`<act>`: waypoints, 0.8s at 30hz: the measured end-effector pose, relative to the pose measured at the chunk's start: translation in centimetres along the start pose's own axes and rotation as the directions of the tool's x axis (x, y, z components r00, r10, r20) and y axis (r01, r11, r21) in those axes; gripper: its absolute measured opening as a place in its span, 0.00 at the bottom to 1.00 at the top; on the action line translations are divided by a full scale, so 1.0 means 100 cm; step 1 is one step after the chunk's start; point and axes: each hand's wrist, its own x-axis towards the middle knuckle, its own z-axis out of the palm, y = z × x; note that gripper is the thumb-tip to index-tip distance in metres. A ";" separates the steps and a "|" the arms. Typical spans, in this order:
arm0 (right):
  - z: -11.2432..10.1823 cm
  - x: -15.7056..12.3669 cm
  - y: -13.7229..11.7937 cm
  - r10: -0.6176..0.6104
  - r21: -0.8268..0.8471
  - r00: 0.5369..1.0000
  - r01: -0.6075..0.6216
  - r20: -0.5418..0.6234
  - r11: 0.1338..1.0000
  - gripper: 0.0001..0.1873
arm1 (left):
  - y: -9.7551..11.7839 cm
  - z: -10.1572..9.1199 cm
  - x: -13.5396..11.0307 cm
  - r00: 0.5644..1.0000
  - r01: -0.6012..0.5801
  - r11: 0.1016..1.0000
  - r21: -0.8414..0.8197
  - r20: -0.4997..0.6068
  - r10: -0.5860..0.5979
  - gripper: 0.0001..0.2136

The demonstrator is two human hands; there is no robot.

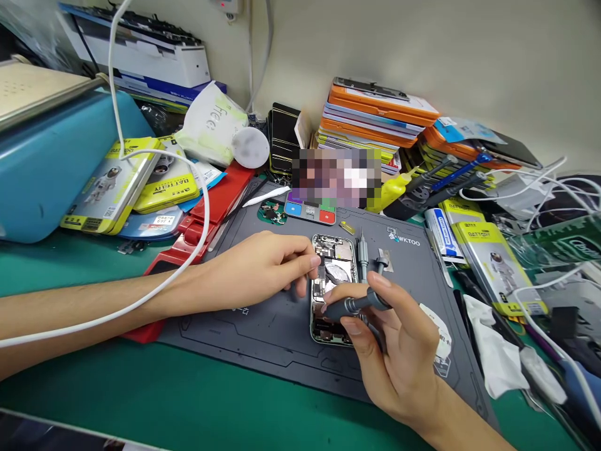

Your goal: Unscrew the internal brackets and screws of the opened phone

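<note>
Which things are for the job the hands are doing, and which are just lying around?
Seem part of the job:
- opened phone, left hand at its edge
- grey screwdriver-like tool in the right hand
- dark mat under the phone

Seem to be just lying around:
- yellow battery boxes on the left
- white bag with writing
- stacked orange cases

It's a phone-repair workshop, this: opened phone (pixel 335 269) lying bare on a printed grey mat (pixel 282 341), slim screwdriver (pixel 363 254) just beside it, yellow battery boxes (pixel 500 266) crowding both sides of the green bench (pixel 188 401)
</note>
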 end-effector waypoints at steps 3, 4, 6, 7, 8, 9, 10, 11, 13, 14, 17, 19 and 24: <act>0.000 -0.001 -0.001 0.007 0.002 1.000 -0.007 0.018 1.000 0.47 | 0.000 0.000 0.000 1.000 0.014 1.000 0.003 0.009 -0.014 0.14; 0.000 -0.001 -0.001 0.009 0.005 1.000 -0.009 0.021 1.000 0.47 | 0.000 0.000 0.000 1.000 0.018 1.000 0.003 0.011 -0.018 0.13; 0.000 -0.001 -0.001 0.015 0.001 1.000 -0.015 0.018 1.000 0.46 | 0.000 0.000 0.000 1.000 0.019 1.000 0.005 0.016 -0.019 0.13; 0.000 -0.001 -0.001 0.017 -0.004 1.000 -0.017 0.014 1.000 0.46 | 0.001 0.000 0.000 1.000 0.016 1.000 0.005 0.017 -0.017 0.13; 0.000 -0.001 0.000 0.020 -0.007 1.000 -0.020 0.010 1.000 0.46 | 0.001 0.000 0.000 1.000 0.016 1.000 0.004 0.017 -0.016 0.13; 0.000 -0.001 0.000 0.024 -0.010 1.000 -0.024 0.007 1.000 0.46 | 0.001 0.000 -0.001 1.000 0.017 1.000 0.002 0.017 -0.017 0.13; 0.000 -0.001 0.000 0.025 -0.011 1.000 -0.025 0.004 1.000 0.46 | 0.001 0.000 -0.001 1.000 0.016 1.000 -0.001 0.016 -0.016 0.13; 0.000 0.000 0.000 0.026 -0.010 1.000 -0.026 0.002 1.000 0.45 | 0.001 0.000 -0.001 1.000 0.013 1.000 -0.004 0.016 -0.013 0.13; 0.000 0.001 0.001 0.021 -0.008 1.000 -0.021 -0.005 1.000 0.44 | 0.001 0.000 -0.001 1.000 0.005 1.000 -0.007 0.016 -0.005 0.13; 0.000 0.001 0.001 0.019 -0.012 1.000 -0.019 -0.011 1.000 0.44 | 0.001 0.000 -0.001 1.000 0.001 1.000 -0.007 0.018 -0.001 0.13; 0.000 0.004 0.001 -0.022 -0.028 1.000 0.022 -0.014 0.999 0.43 | 0.001 0.000 -0.001 1.000 0.004 1.000 0.013 0.022 -0.004 0.14; -0.001 0.005 0.002 -0.070 -0.035 0.998 0.070 -0.002 0.997 0.44 | 0.001 -0.001 0.000 1.000 0.008 1.000 0.025 0.024 -0.009 0.13; -0.002 0.005 0.003 -0.104 -0.058 0.994 0.105 0.020 0.993 0.45 | 0.001 -0.001 0.000 1.000 -0.003 1.000 0.028 0.027 0.002 0.13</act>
